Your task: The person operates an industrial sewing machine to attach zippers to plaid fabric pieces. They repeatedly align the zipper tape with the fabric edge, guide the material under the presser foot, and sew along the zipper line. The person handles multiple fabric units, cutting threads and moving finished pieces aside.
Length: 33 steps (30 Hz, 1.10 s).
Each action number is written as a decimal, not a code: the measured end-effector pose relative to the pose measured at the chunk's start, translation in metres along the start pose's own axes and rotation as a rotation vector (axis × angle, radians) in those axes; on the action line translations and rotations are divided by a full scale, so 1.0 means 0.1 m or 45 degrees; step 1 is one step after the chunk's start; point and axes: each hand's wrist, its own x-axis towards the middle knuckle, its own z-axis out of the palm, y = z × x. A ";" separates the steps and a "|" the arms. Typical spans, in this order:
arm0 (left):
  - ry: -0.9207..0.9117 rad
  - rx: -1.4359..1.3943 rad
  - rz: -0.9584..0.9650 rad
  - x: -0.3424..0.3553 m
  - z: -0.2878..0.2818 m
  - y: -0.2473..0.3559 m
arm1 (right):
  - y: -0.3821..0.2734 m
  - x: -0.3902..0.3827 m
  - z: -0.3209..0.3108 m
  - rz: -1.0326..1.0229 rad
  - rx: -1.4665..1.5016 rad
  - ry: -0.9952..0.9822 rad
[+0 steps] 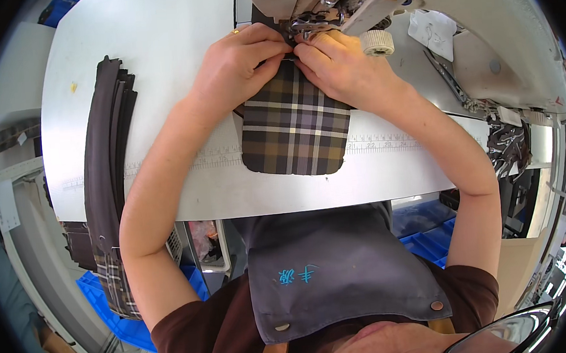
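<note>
From the head camera, the only view on my feed, I see the left hand [242, 62] pinched narrow, thumb against fingertips, on the dark upper edge of a plaid piece [296, 133]. The right hand [342, 66] is drawn in just as tightly on that edge opposite, its fingers close by the presser foot [315, 26]. I find the piece lying flat on the white table [156, 51], its top end at the foot of the sewing machine [505, 26] and its rounded end over the printed ruler scale [379, 145]. To the left I have a bundle of dark strips [102, 143], which hangs over the table edge beside a blue crate [140, 333]; I cannot tell whether its plaid end rests inside. Under the table I make out a pale bin [223, 246] with reddish and dark contents, blurred to me, and, on the right, blue trays [432, 239] whose contents I cannot read.
</note>
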 end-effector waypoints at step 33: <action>-0.232 -0.654 -0.449 0.15 -0.11 -0.15 | -0.71 -0.02 -0.14 0.122 0.428 0.018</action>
